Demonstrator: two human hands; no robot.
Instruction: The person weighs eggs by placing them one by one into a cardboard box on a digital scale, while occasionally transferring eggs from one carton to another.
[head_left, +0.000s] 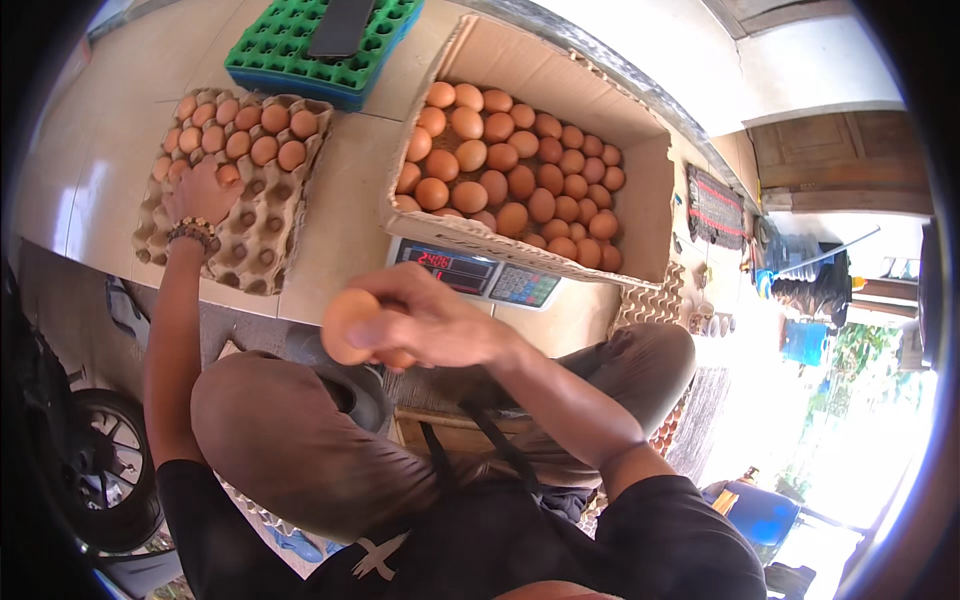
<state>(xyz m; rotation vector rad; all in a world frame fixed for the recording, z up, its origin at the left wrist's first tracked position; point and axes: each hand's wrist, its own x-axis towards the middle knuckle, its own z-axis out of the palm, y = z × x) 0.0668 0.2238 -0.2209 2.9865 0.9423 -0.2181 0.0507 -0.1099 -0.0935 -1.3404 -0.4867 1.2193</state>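
Note:
A pulp egg tray (255, 225) lies on the tiled counter at the left, its far rows filled with brown eggs (238, 144) and its near cups bare. My left hand (200, 196), with a beaded bracelet at the wrist, reaches down over the middle of this tray. Its fingers are closed about a brown egg (228, 174) in a cup, partly covering it. In front of my body, my right hand (430, 320) holds a brown egg (350, 325) in the air, slightly blurred. Part of a second egg (398, 358) shows under its fingers.
An open cardboard box (545, 255) with many eggs rests on a digital scale (475, 275) right of the tray. Behind the tray sit green plastic egg trays (280, 45) with a dark phone (342, 28) on top. A motorbike wheel (110, 470) stands at lower left.

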